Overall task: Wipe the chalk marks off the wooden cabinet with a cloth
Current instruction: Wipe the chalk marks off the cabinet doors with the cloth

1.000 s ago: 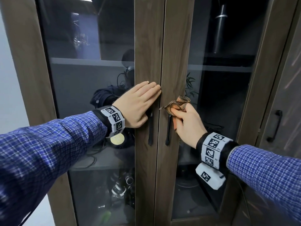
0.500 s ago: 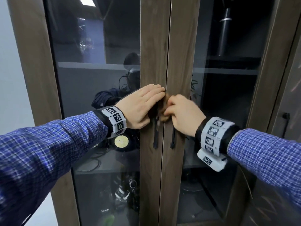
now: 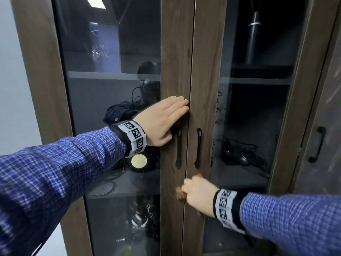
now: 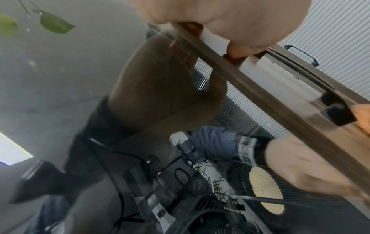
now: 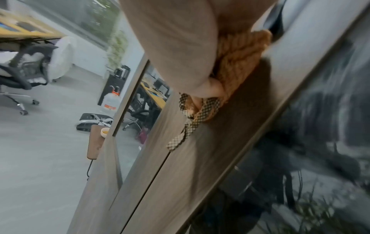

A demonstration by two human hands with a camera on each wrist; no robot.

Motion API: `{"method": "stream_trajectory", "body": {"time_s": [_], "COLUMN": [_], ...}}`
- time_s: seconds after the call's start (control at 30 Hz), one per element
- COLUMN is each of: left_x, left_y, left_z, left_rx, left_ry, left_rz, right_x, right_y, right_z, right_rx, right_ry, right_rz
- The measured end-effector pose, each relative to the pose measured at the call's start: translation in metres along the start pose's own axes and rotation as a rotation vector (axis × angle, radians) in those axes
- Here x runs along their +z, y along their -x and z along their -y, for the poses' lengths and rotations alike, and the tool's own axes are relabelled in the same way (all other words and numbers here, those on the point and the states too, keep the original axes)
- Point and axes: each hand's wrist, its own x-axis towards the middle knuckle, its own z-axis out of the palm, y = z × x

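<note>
A tall wooden cabinet [image 3: 176, 52] with two glass doors fills the head view. My left hand [image 3: 166, 117] lies flat, fingers straight, on the left door's wooden stile above its black handle [image 3: 178, 148]. Below the right door's handle [image 3: 198, 146], my right hand [image 3: 195, 193] grips a bunched orange-brown cloth [image 3: 180, 194] and presses it against the wood where the doors meet. The right wrist view shows the cloth [image 5: 236, 66] wadded under the fingers, with a checkered edge hanging down the stile [image 5: 180, 174]. I see no chalk marks on these stiles.
Dark glass panes [image 3: 114, 108] show shelves with cables and gear inside. A neighbouring cabinet door [image 3: 328, 145] at the right has a black handle [image 3: 317, 145] and faint pale streaks. A white wall [image 3: 16, 89] lies to the left.
My right hand has slid the cloth down the door seam, from level with my left hand to below the handles. The left hand has stayed flat on the left stile.
</note>
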Motion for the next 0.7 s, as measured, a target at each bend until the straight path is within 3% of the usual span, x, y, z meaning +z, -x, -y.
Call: {"method": "stream_trajectory", "body": {"time_s": [0.07, 0.2, 0.27, 0.37, 0.63, 0.7], "left_x": [-0.001, 0.003, 0.004, 0.006, 0.011, 0.013], "left_y": [0.0, -0.001, -0.002, -0.004, -0.004, -0.003], "left_z": [0.0, -0.004, -0.007, -0.009, -0.011, -0.01], "left_rx": [0.005, -0.007, -0.017, -0.036, -0.049, -0.047], "left_ry": [-0.017, -0.042, -0.053, -0.068, -0.064, -0.057], "left_rz": [0.011, 0.012, 0.014, 0.02, 0.012, 0.012], "right_x": [0.012, -0.029, -0.049, -0.041, 0.052, 0.052], "right_y": [0.002, 0.001, -0.001, -0.003, -0.012, -0.013], "right_z": [0.005, -0.038, -0.049, -0.025, 0.076, 0.071], "right_rx": [0.016, 0.16, 0.19, 0.214, 0.118, 0.087], "right_ry": [0.001, -0.102, -0.108, -0.159, -0.262, -0.265], "right_rz": [-0.037, -0.396, -0.501, -0.464, -0.206, -0.287]}}
